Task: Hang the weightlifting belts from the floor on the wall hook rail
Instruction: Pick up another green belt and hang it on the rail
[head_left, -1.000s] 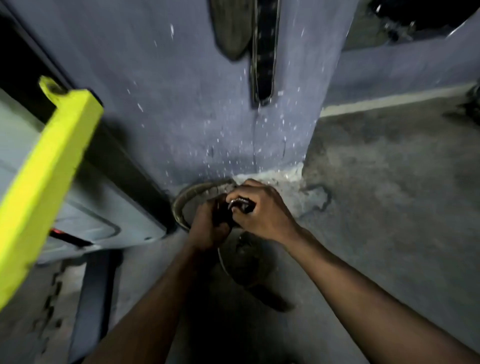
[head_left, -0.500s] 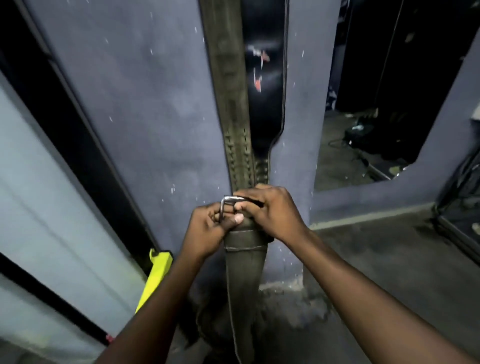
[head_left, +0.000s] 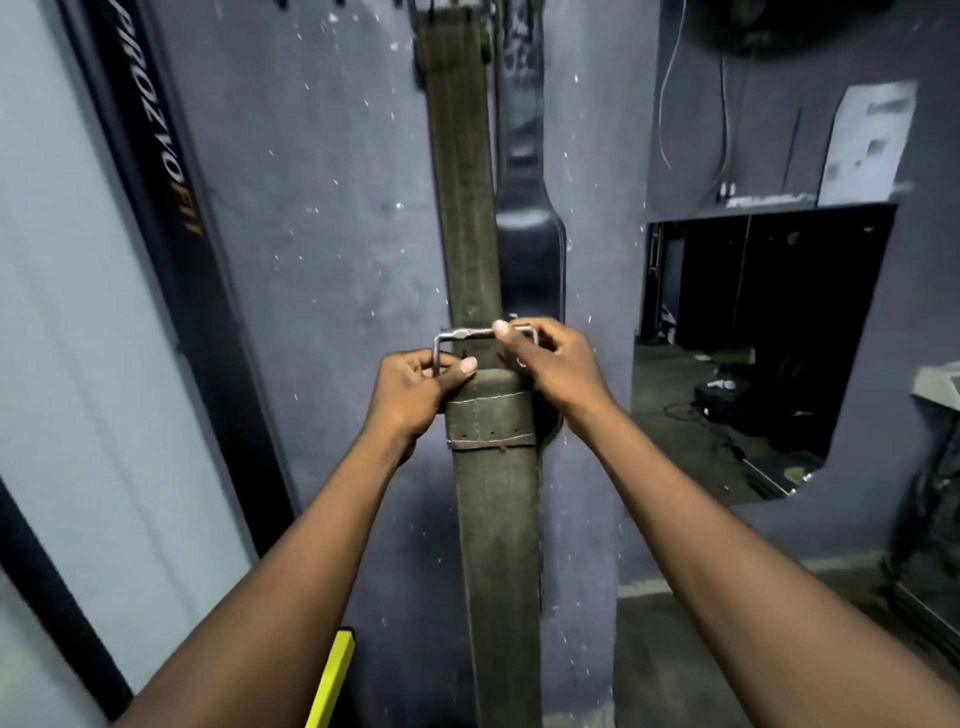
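Far left of the grip stands a black lettered frame (head_left: 156, 156), and a yellow bar (head_left: 332, 675) shows low under the left forearm. The left hand (head_left: 415, 395) clasps the left side of the steel buckle (head_left: 462, 335), thumb on the olive webbing belt (head_left: 493, 545), which hangs straight down from the grip. The right hand (head_left: 558, 364) pinches the buckle's top bar. Above the grip, a second olive belt (head_left: 462, 182) and a black leather belt (head_left: 530, 244) hang on the wall (head_left: 322, 234).

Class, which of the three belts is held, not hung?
The lower olive webbing belt with the steel buckle: left grip and right grip hold it. The upper olive webbing belt and black leather belt hang on the wall.
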